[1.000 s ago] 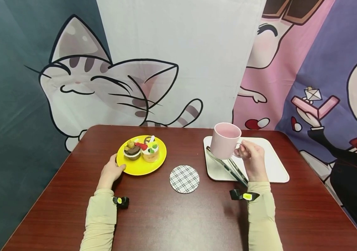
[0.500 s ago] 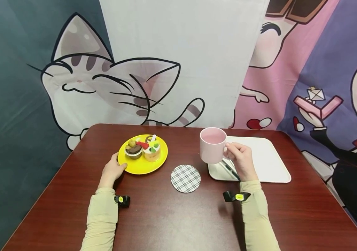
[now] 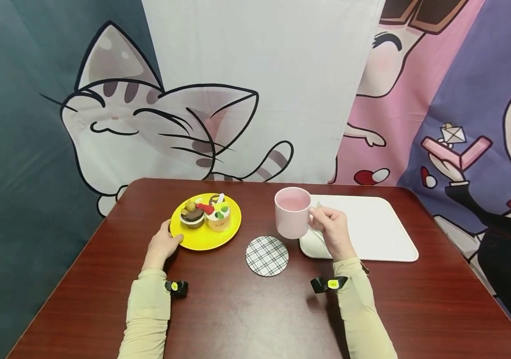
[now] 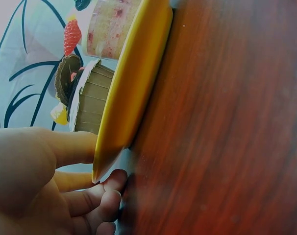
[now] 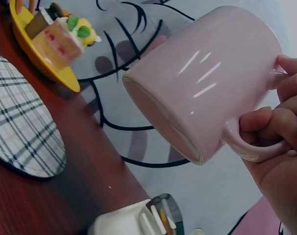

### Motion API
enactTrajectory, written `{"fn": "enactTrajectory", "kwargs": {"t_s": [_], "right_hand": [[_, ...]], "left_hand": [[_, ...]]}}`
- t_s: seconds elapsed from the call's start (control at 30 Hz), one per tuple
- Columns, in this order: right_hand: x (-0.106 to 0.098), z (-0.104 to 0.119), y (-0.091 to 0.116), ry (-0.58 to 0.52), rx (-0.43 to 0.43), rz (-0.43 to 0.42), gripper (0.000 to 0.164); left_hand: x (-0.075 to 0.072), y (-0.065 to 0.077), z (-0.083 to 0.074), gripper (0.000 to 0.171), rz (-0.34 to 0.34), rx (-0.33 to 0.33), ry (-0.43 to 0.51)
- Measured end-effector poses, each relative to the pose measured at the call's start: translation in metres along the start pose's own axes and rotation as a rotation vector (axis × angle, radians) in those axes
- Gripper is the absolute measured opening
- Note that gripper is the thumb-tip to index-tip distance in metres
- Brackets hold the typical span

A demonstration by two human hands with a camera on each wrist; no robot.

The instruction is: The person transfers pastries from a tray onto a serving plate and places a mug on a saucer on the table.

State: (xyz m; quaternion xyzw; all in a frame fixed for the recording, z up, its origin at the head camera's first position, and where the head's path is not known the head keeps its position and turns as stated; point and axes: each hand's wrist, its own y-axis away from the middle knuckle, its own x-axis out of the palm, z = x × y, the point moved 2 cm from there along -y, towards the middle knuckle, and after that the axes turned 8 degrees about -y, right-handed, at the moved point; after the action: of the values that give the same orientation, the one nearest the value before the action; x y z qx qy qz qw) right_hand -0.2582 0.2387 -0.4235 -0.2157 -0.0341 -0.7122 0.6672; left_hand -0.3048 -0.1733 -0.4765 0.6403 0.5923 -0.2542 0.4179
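My right hand (image 3: 333, 232) grips the handle of a pink mug (image 3: 292, 217), its fingers curled through the loop. The mug hangs upright above the table, left of the white tray; its underside shows in the right wrist view. Below and left of it lies a round plaid coaster (image 3: 266, 256). My left hand (image 3: 161, 247) pinches the near-left rim of a yellow plate (image 3: 194, 242), thumb on the edge and fingers below. On the plate stand a chocolate-topped cupcake (image 3: 192, 219) and a small round cake (image 3: 218, 222) with strawberry and green leaves.
A white tray (image 3: 372, 229) lies on the right of the brown wooden table (image 3: 237, 319). Slim utensils (image 5: 163, 218) rest at its left end, mostly hidden by my right hand in the head view. A cartoon-printed cloth (image 3: 264, 60) hangs behind the table.
My right hand has carried the mug left and slightly nearer, off the tray's left side toward the coaster. My left hand and the plate have stayed in place.
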Motion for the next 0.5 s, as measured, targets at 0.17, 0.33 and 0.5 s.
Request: {"fn": "enactTrajectory", "kwargs": {"t_s": [0.17, 0.33, 0.5], "right_hand": [[0.005, -0.008, 0.0, 0.03, 0.016, 0.023, 0.045], [0.01, -0.017, 0.0, 0.043, 0.04, 0.064, 0.043], [0.016, -0.028, 0.001, 0.039, 0.069, 0.099, 0.039]], "left_hand": [[-0.001, 0.001, 0.0, 0.072, -0.004, -0.005, 0.002], [-0.001, 0.001, -0.001, 0.072, 0.001, -0.005, 0.009], [0.001, 0.001, 0.0, 0.071, -0.004, -0.007, 0.011]]}}
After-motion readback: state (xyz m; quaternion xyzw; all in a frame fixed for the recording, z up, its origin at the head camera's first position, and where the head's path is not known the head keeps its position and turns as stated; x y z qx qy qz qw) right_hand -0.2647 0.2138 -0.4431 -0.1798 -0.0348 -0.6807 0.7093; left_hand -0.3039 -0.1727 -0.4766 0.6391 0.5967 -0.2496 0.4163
